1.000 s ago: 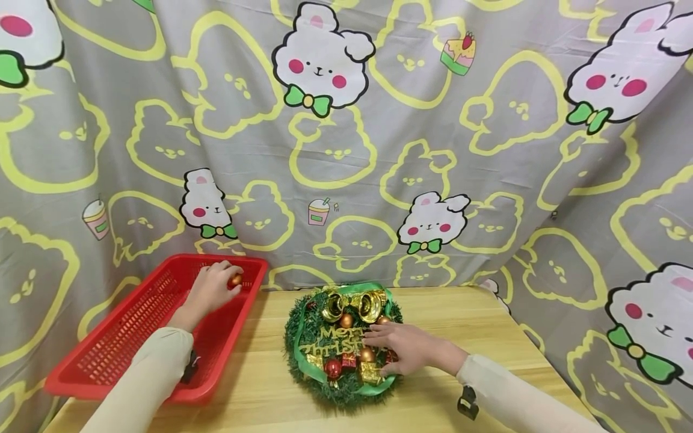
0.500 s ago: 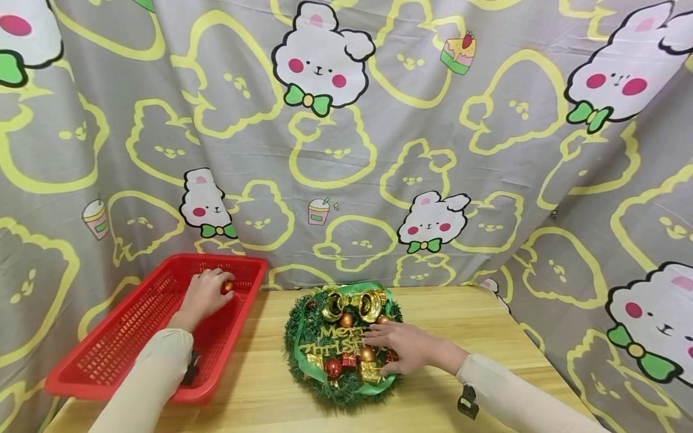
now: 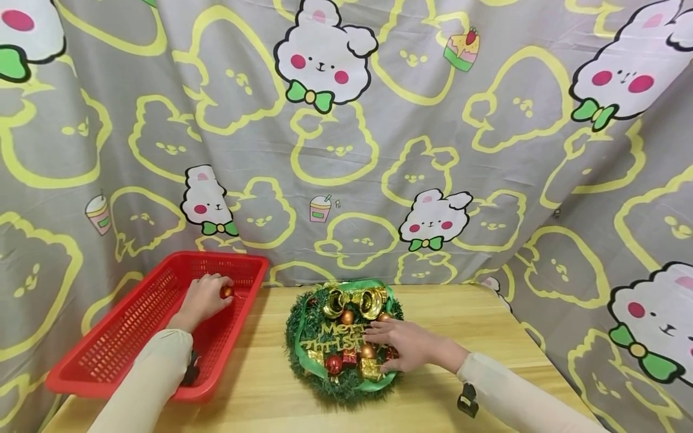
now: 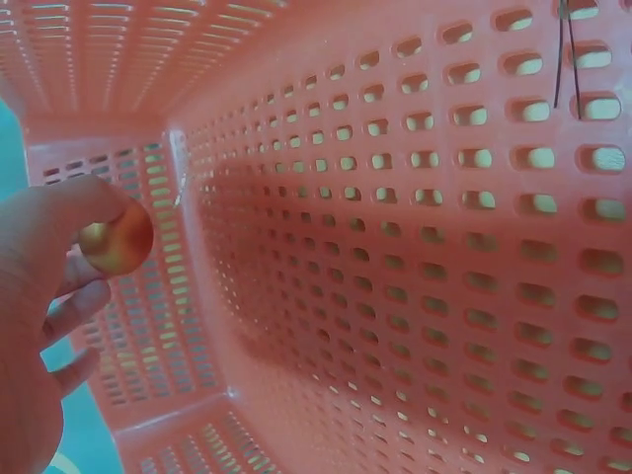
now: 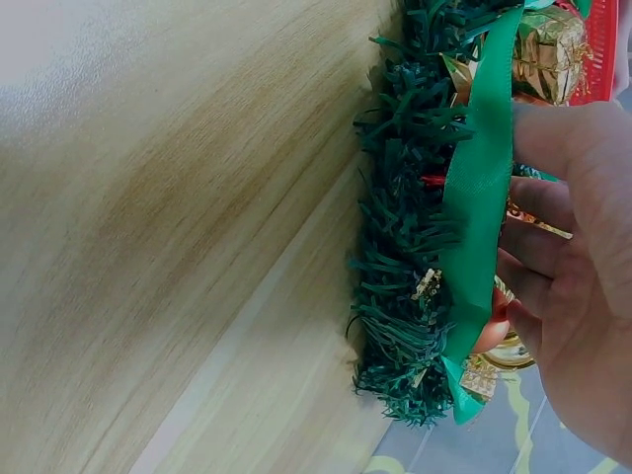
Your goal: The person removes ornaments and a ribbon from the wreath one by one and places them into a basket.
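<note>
head: high, forward-down | left wrist: close, into basket (image 4: pixel 380 212) | right wrist: close, wreath (image 5: pixel 405 222) side-on, shared with head

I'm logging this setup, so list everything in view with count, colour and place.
table: one, light wood, foreground
curtain: one, mostly grey, behind table
basket: one, red, table's left
wreath: one, green, table's middle
bells: two, gold, wreath's far side
ribbon: count unclear, green, on wreath
lettering: one, gold, wreath's middle
gift boxes: several, gold and red, on wreath
balls: three copper, one red visible, on wreath
held ball: one, copper, in basket
wrist devices: two, black, wrists
sleeves: two, cream, arms
left hand: one, in basket
right hand: one, on wreath
</note>
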Demonstrator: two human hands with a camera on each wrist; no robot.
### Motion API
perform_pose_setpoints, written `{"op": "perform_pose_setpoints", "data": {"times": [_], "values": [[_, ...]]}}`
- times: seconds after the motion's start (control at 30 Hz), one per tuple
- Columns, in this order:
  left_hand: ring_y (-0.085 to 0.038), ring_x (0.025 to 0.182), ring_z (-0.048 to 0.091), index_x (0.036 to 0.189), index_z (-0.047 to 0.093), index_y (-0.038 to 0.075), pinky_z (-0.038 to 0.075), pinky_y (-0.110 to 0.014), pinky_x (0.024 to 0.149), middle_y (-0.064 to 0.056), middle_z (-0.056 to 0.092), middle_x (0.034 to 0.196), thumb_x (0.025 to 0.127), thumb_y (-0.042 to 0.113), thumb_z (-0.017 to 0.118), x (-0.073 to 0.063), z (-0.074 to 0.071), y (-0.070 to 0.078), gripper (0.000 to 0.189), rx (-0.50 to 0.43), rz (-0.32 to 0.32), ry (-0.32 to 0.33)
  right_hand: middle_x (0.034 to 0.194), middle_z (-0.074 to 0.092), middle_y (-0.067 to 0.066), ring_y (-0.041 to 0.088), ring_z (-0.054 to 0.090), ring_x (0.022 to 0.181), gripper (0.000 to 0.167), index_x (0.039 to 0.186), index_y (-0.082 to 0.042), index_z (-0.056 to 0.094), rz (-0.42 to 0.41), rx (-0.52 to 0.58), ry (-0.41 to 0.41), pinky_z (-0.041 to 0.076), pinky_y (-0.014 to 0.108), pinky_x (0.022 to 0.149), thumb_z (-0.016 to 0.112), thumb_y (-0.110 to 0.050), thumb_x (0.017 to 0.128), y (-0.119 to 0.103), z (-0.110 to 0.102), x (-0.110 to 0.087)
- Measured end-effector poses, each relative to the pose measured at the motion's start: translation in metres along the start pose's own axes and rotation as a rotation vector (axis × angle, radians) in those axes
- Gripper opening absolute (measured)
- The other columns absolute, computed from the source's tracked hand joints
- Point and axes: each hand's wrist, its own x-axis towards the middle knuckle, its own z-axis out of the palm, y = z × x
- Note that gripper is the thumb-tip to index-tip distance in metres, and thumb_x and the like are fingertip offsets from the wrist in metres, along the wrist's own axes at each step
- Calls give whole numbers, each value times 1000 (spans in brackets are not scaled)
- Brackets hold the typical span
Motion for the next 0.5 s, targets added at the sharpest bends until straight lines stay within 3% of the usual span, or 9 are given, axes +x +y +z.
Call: {"op": "perform_pose_setpoints", "data": {"times": [0.3, 0.5], "values": [[-34, 87, 61, 106, 74, 2, 51, -58, 81, -17, 73, 99, 78, 17, 85, -4, -2, 0, 34, 4, 0, -13, 150, 56, 12, 37, 49, 142, 70, 146, -6, 54, 2, -9, -6, 36, 55, 117, 67, -49, 93, 0, -1, 1], [-31, 84, 56, 98, 73, 5, 49, -55, 77, -10, 71, 89, 79, 15, 84, -8, 1, -6, 25, 24, -39, -109, 150, 55, 10, 35, 48, 142, 69, 147, -7, 54, 17, -14, -27, 35, 53, 118, 67, -49, 94, -1, -3, 1]]}}
